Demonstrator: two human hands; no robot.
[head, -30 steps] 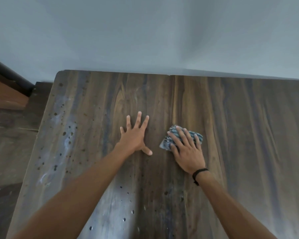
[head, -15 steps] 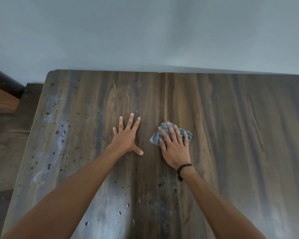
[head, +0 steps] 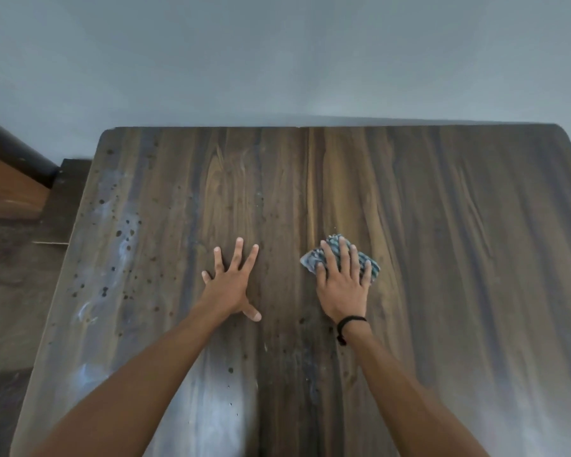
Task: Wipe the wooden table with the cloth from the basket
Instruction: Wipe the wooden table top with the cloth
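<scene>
wooden table [head: 442,242] | cloth [head: 370,263] under flat right hand [head: 342,283] | left hand [head: 229,285] beside

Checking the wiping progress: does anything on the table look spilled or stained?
Yes. Dark spots and pale smears mark the left side of the table, beyond the left hand; the right hand presses the cloth on the cleaner-looking right half.

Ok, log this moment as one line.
phase: wiping | right hand: flat on cloth | left hand: flat on table | dark spots: table's left
</scene>
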